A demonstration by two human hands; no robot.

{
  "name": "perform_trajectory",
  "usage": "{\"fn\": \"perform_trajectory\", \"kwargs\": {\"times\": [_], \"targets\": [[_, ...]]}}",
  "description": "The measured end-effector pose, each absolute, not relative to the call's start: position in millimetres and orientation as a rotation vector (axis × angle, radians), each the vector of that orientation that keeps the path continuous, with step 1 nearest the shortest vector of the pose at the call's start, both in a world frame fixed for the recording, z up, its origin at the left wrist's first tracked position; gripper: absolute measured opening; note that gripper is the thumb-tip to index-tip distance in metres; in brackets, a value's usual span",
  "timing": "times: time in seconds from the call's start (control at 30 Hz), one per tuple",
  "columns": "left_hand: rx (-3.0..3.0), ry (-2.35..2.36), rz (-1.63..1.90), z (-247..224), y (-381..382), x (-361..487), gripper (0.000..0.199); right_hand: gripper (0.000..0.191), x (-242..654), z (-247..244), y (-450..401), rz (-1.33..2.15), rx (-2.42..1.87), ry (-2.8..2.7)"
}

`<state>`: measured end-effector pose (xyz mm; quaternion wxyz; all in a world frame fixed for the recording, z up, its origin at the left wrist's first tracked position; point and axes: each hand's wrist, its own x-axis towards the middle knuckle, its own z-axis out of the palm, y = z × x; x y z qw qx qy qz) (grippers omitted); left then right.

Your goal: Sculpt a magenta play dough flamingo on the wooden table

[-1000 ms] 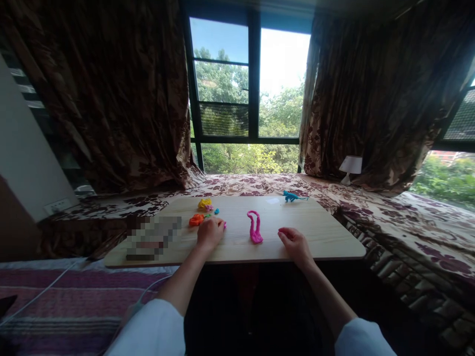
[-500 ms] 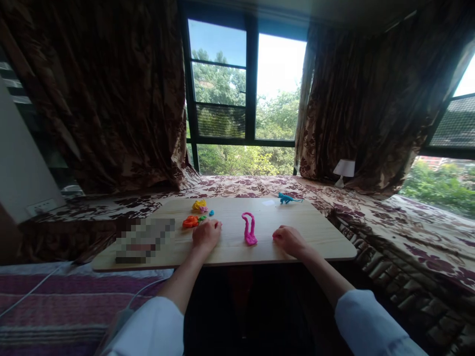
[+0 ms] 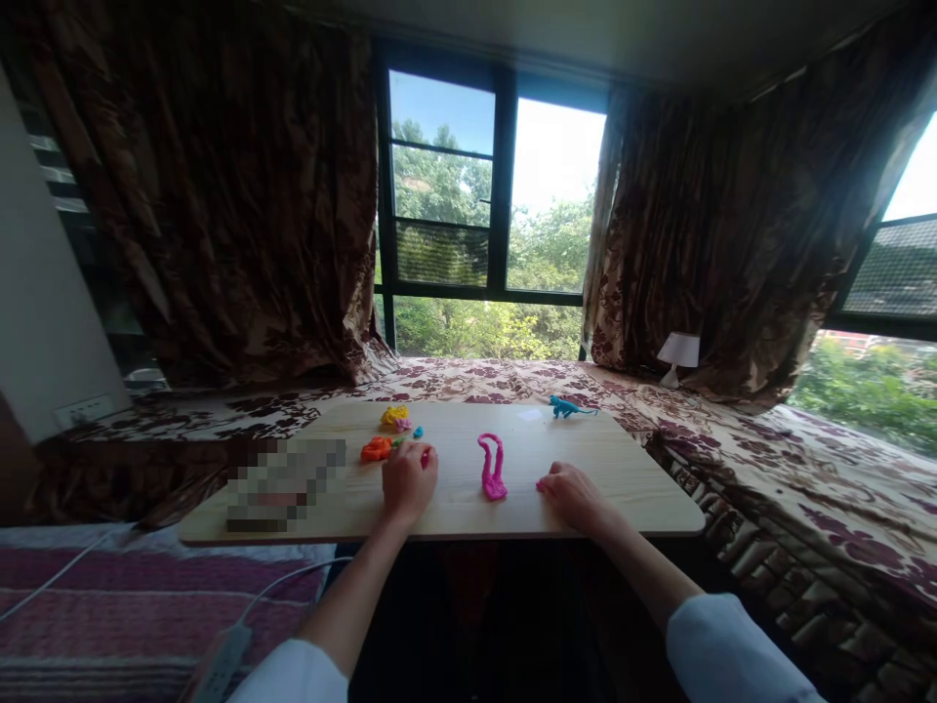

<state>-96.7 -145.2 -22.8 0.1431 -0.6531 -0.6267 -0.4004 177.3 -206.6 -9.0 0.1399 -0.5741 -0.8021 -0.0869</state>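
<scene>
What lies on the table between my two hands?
In the head view, a pink loop lies between your left hand and right hand.

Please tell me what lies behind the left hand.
Behind the left hand, a green piece and a blue piece lie on the table; farther back are a yellow lump and a pink piece. Whatever the hand covers cannot be seen.

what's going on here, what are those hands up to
Over a pale table, a person's left hand holds a small pink bit, and the right hand pinches another pink piece. Between them, untouched, lies a looped pink strand. An orange lump is beside the left hand; a blue animal figure is near the far edge.
</scene>
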Motion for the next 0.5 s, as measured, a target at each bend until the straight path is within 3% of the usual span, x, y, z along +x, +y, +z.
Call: {"fn": "perform_trajectory", "kwargs": {"times": [0.5], "targets": [[-2.089,-1.75,-1.261,-37.8,-161.4,-86.3,0.02,0.017,149.8,1.8,-191.2,-0.152,-1.782,-2.26]]}}
